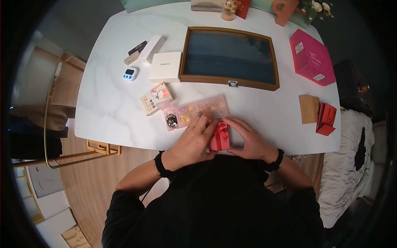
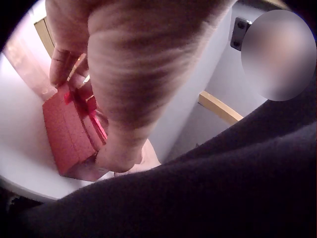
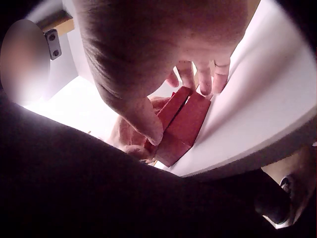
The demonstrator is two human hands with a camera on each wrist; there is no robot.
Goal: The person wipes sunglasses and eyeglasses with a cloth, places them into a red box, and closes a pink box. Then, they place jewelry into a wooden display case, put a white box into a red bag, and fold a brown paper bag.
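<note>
A small red gift box (image 1: 223, 143) with a red ribbon bow (image 1: 221, 131) sits at the table's front edge, between both hands. My left hand (image 1: 192, 140) grips it from the left, fingers at the far end and thumb at the near end. My right hand (image 1: 253, 141) spans its right side, with the thumb on the near end and the fingertips at the far end. A dark seam runs between lid and base in the right wrist view. Just beyond lies a pink compartment tray (image 1: 220, 101) with jewellery in it, partly hidden by the left hand.
A wooden glass-topped case (image 1: 229, 53) stands mid-table. Left of it are a white box (image 1: 166, 68), a long white box (image 1: 152, 47), a small timer (image 1: 130, 73) and an illustrated carton (image 1: 156, 99). To the right are a magenta box (image 1: 312, 58) and red envelopes (image 1: 326, 118).
</note>
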